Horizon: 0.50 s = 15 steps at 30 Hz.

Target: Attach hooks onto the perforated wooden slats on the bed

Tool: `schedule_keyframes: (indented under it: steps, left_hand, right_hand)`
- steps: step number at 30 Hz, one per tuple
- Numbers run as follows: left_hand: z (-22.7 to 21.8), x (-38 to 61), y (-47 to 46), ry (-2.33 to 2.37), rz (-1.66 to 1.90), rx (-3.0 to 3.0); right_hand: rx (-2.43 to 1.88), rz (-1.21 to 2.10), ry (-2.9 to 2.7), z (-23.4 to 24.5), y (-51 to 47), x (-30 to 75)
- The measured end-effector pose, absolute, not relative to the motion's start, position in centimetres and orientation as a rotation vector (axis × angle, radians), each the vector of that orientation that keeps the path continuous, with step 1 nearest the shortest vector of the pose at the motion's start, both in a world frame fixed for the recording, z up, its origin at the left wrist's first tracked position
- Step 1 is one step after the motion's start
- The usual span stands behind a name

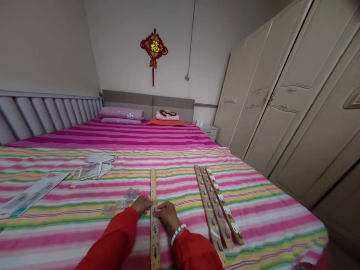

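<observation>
Between the fingers, a wooden hook strip (153,183) lies flat on the striped bedspread (84,240); the left hand (142,204) and right hand (168,215) pinch it closed from both sides, steadying it, 3 wooden strips (209,210) right of them.

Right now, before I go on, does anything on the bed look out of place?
Yes: torn paper packaging lies scattered on the striped bedsheet, left of the wooden hook strip, and clear plastic packets sit loose near the left hand. They look like stray litter.
</observation>
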State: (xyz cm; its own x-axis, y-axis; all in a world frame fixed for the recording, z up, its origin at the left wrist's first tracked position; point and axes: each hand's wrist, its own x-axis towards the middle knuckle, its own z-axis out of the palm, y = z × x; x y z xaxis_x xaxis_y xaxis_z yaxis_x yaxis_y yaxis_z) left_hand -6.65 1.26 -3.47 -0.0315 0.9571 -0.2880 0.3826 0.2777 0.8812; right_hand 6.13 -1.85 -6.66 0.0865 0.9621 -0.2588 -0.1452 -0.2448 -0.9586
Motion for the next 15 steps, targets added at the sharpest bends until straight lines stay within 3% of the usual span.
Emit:
schedule_keyframes:
  steps: [15]
  left_hand:
    - [-3.7,-7.2,0.6,1.414,0.906,1.106]
  right_hand:
    - [-1.426,1.494,-0.832,-4.0,-2.4,6.7]
